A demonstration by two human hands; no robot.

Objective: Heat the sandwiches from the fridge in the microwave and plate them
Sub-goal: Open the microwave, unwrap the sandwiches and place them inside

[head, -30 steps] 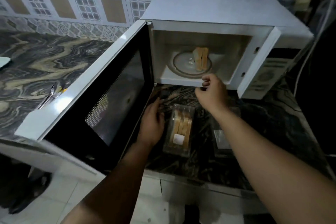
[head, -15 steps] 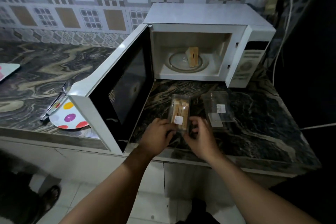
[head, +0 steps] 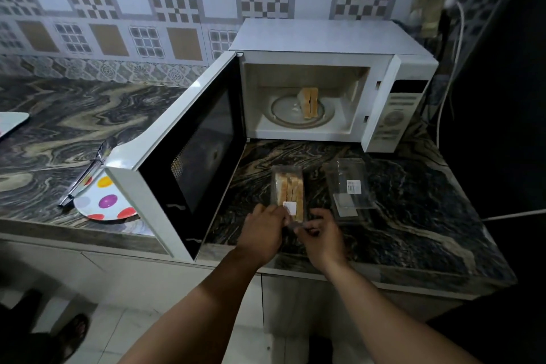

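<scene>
— While you stand there, count it off for me, left to right.

— At the far left edge, one pale tray corner [head: 13,122] on the marble counter [head: 413,216]. Then one pair of metal tongs [head: 88,170] lying with its near end across one plate with coloured dots [head: 103,204], partly hidden behind the microwave door [head: 189,162], which is swung wide open.

— And the sandwiches?

— Two that I can see. One unwrapped sandwich [head: 308,102] stands on the glass turntable [head: 301,112] inside the one white microwave [head: 325,47]. The other is in a clear plastic pack [head: 288,189] on the counter in front of the oven.

— Hands?

— Two. The left hand [head: 263,235] has its fingers curled on the pack's near left corner; the right hand [head: 323,238] pinches the near right edge. Both grip that same pack, which rests on the counter.

— Anything further right?

— One empty clear pack [head: 350,186], just beside the full one, not touching it. That makes two packs.

— Any writing?

— Each pack carries a white sticker [head: 289,207]; the empty one's looks like a barcode label, too small to read. The microwave's control panel [head: 393,118] has markings I cannot make out. One white cable [head: 455,68] hangs at the far right.
</scene>
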